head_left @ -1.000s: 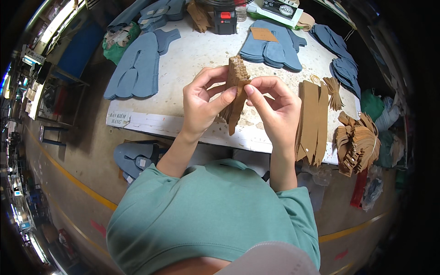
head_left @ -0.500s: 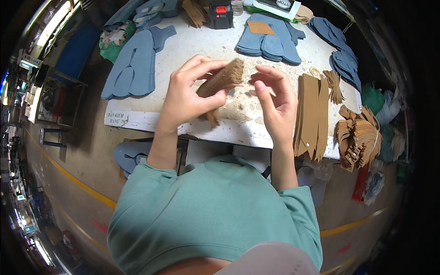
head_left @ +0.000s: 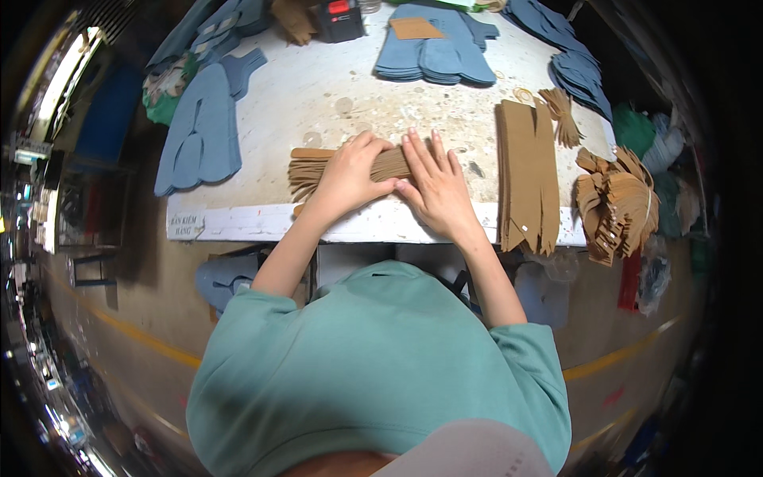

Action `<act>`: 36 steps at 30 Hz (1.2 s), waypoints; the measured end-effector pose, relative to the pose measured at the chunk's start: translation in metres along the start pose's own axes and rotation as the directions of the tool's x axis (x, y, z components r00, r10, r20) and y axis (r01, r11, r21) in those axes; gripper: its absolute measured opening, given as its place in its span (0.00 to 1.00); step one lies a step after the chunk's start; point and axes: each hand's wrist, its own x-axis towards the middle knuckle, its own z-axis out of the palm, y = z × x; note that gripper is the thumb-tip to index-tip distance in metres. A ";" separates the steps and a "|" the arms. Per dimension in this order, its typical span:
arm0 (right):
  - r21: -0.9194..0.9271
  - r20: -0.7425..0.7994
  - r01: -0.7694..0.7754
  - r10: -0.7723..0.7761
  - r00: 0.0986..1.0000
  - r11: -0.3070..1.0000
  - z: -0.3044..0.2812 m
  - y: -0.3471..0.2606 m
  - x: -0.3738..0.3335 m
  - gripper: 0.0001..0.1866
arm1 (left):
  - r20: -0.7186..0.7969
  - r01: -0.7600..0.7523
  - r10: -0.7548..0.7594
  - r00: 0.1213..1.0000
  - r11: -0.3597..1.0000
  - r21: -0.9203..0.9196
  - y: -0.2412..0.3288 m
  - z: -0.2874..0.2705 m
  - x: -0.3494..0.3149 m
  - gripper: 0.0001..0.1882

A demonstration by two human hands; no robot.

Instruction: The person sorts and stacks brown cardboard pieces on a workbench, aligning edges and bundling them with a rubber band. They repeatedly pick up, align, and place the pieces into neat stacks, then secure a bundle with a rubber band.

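A bundle of narrow brown leather-like strips [head_left: 389,164] lies on its side near the table's front edge, its left ends fanned apart. My left hand [head_left: 355,171] is wrapped over the middle of the bundle, thumb on the near side. At the bundle's right end rests my right hand [head_left: 434,187], fingers stretched out and thumb close to the left thumb. To the right of it is a stack of wide brown pieces [head_left: 527,171], some with notched lower ends. Beyond that are a small tied brown bundle [head_left: 563,118] and a large banded bundle of brown strips [head_left: 620,203].
Stacks of blue-grey cut pieces stand at the left [head_left: 203,131] and the back [head_left: 437,52], with a brown card [head_left: 416,29] on the back one. More blue-grey pieces [head_left: 574,75] lie at the far right. A black box with a red part [head_left: 340,20] stands on the white table [head_left: 334,91].
The brown strips have come down from a raised, tilted hold onto the table. My right hand, apart from them before, now lies against their right end.
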 end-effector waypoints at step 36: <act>0.543 -0.254 0.035 0.125 0.959 0.839 -0.137 0.135 0.109 0.06 | -0.012 -0.040 -0.161 0.987 -0.173 -0.984 0.046 -0.025 -0.017 0.42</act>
